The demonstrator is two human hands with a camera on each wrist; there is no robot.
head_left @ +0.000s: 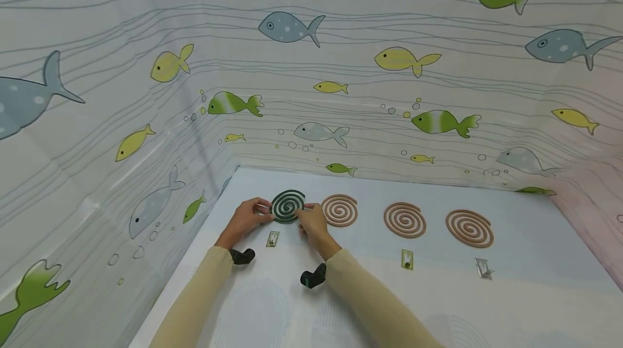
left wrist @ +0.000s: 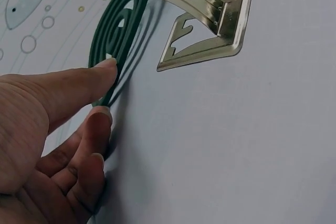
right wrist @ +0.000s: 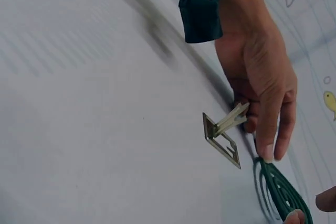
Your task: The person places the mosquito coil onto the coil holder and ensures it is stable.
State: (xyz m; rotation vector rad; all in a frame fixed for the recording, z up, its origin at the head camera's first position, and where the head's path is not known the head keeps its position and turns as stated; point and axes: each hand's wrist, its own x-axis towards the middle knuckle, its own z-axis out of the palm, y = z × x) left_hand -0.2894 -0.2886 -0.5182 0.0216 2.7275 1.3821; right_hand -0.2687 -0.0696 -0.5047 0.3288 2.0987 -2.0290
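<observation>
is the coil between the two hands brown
No, the coil between the left hand and the right hand is dark green.

Booth-like setting, fish-print walls (head_left: 360, 29), white tabletop (head_left: 438, 288)

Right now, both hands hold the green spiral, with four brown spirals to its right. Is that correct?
The count is wrong: the head view shows three brown spirals to the right of the green spiral held by both hands.
</observation>
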